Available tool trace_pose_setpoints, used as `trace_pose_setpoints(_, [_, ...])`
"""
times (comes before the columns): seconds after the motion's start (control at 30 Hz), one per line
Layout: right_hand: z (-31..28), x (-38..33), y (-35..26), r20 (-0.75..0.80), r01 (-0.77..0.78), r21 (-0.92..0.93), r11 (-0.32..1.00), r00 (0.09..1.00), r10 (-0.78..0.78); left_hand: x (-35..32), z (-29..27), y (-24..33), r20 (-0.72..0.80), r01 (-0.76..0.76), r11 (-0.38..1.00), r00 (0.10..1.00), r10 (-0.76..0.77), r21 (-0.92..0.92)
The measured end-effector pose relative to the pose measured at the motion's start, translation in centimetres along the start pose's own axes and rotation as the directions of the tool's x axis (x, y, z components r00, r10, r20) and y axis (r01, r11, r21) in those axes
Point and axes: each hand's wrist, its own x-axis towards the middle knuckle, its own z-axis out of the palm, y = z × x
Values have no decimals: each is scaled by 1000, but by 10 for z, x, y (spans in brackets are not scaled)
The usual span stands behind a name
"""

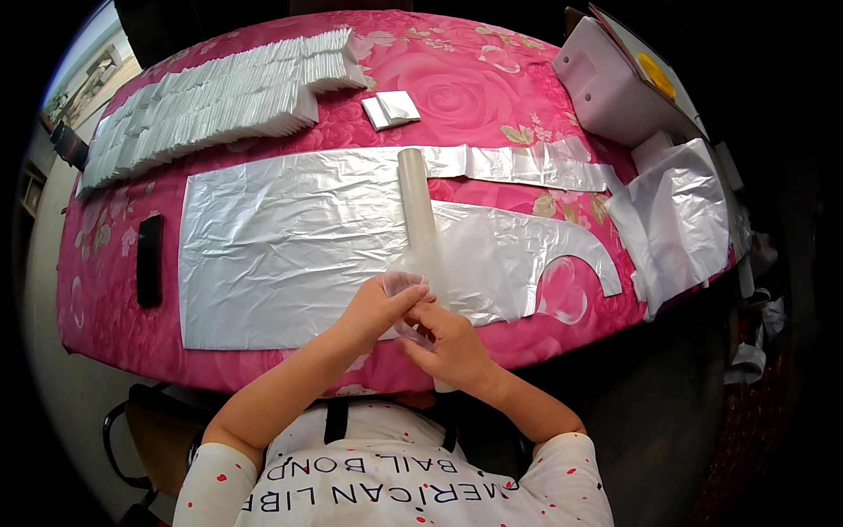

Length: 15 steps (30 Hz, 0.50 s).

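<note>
Across the near part of the table lies a shiny white plastic sheet (281, 237), shaped like a disposable apron with a curved loop (575, 235) at its right end. A pale tube (417, 198) rests lengthwise on it, running from the sheet's far edge toward me. My left hand (383, 304) and my right hand (452, 344) meet above the sheet's near edge, fingers closed. Between them is a piece of thin clear plastic film (402, 283), partly hidden by the fingers. The tube's near part passes behind my right hand.
Long rows of folded white packets (202, 101) stand at the far left. One folded packet (391, 110) lies apart at the back. A black strip-shaped object (150, 262) is at the left. Crumpled white plastic (676, 224) and a white foam box (601, 83) sit at the right.
</note>
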Motion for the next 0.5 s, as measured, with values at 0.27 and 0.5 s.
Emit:
trace_pose_setpoints(0.27, [-2,-40,1,-18,118,-244,962,992,-127,-49,-140,13,-193,136,959,977,-89,250])
trace_pose_setpoints(0.5, [0,-37,5,-95,123,-277,953,983,-155,-79,-170,25,-304,213,973,936,-177,89])
